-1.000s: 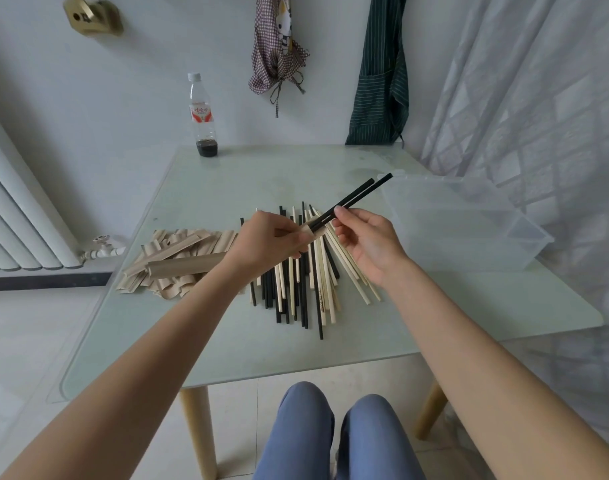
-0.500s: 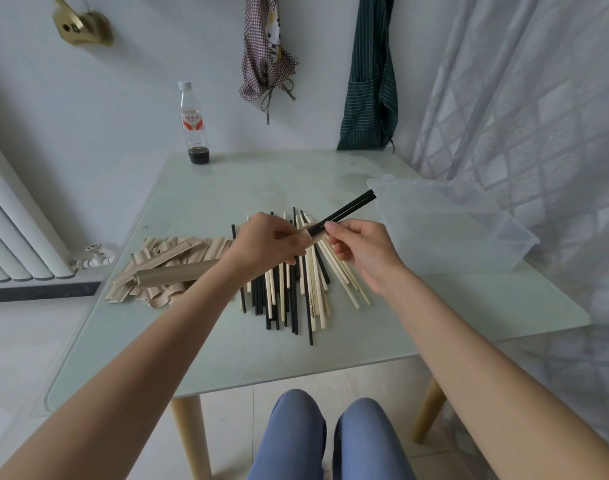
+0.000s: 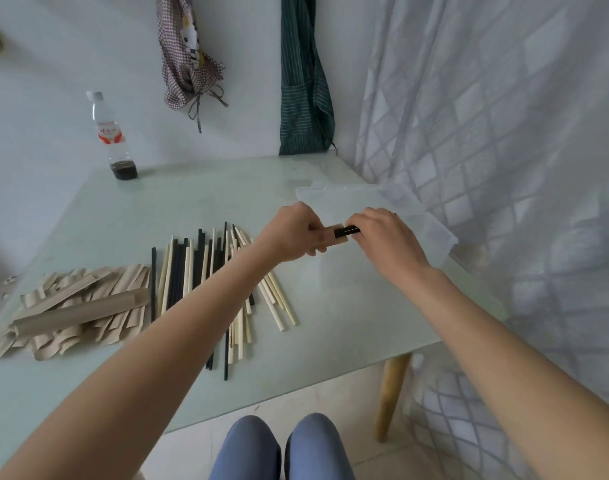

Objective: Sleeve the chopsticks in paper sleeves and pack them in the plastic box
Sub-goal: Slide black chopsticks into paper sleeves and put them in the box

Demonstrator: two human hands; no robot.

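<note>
Head view: the left hand (image 3: 291,237) grips a paper sleeve (image 3: 337,239), fingers curled round it, while the right hand (image 3: 382,237) pinches the black chopsticks (image 3: 346,231) whose short exposed end shows between the two hands, just above the surface (image 3: 330,323). The clear plastic box (image 3: 417,216) sits just behind the hands. Loose chopsticks (image 3: 206,271) and a pile of sleeves (image 3: 78,306) lie to the left.
</note>
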